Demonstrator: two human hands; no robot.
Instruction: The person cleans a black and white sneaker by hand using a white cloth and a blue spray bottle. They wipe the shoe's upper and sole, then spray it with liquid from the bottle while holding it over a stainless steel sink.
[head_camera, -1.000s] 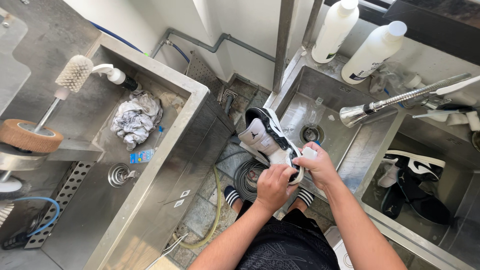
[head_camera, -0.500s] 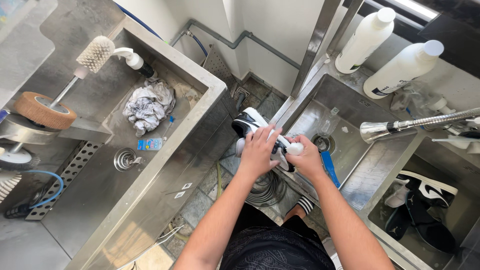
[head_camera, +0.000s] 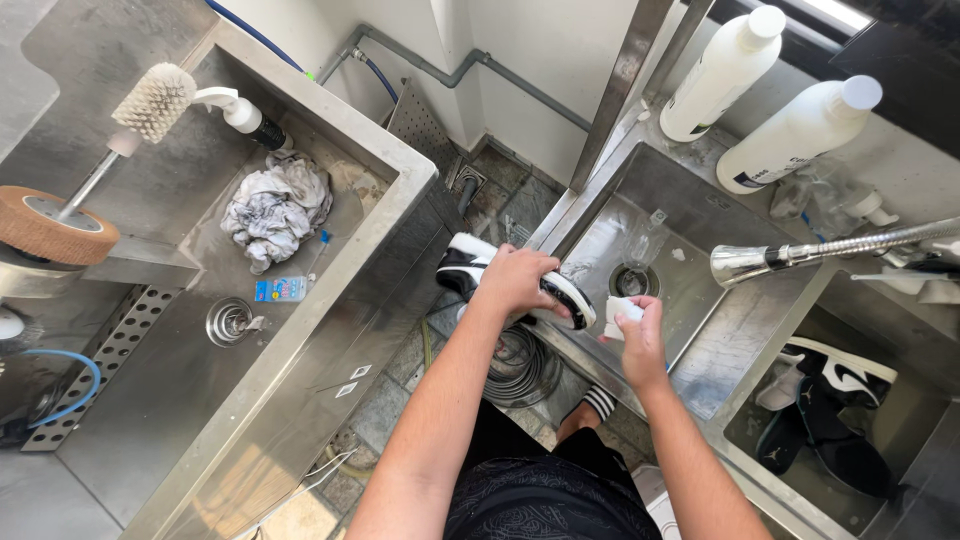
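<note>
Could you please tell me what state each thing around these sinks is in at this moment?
Left hand: gripping the sneaker from above.
Right hand: holding a small white pad.
Sprayer: no water seen.
Rag: crumpled in the left sink.
Two bottles: capped.
</note>
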